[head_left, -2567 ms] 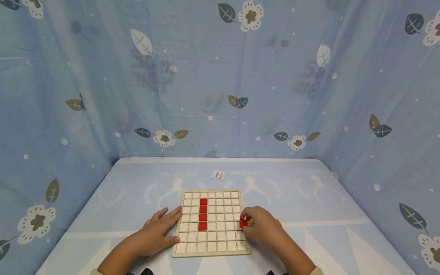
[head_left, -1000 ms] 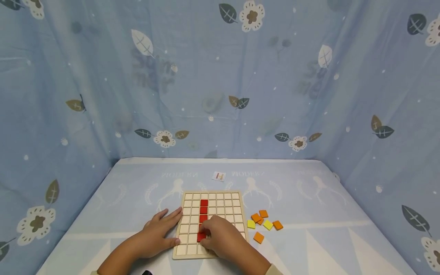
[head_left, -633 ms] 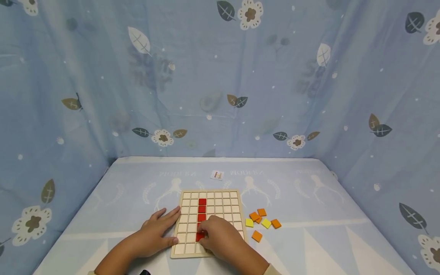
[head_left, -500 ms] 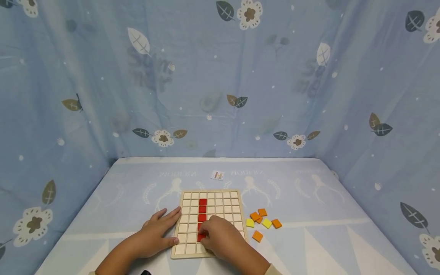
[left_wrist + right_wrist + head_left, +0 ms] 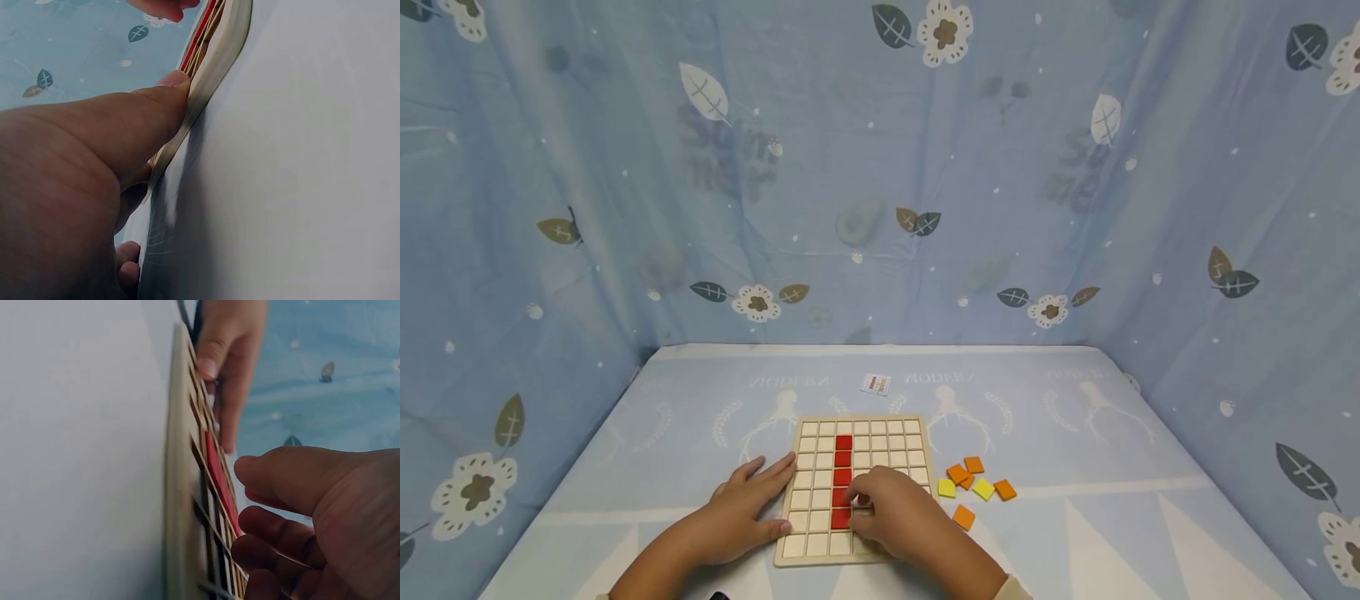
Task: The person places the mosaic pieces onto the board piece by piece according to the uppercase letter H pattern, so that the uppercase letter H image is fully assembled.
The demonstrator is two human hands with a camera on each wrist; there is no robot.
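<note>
A wooden grid board (image 5: 812, 560) lies on the table, with several red square tiles (image 5: 842, 477) in one column of its cells. My left hand (image 5: 733, 508) rests along the board's left edge, fingers spread and thumb on the rim; the left wrist view shows the thumb (image 5: 169, 94) on that edge. My right hand (image 5: 891, 512) is over the board just right of the lowest red tile (image 5: 840, 519). In the right wrist view, the thumb and loosely bent fingers of the right hand (image 5: 300, 519) stand apart with nothing between them, beside the red tiles (image 5: 220, 475).
Right of the board lie several orange tiles (image 5: 1005, 490) and two yellow tiles (image 5: 983, 489). A small printed card (image 5: 876, 384) sits behind the board. Blue patterned curtains (image 5: 880, 167) surround the table (image 5: 1075, 417) at the back and sides.
My right hand carried a red tile from the board's right side to the column's lower end. It has since let go and shifted slightly right. The left hand has stayed put.
</note>
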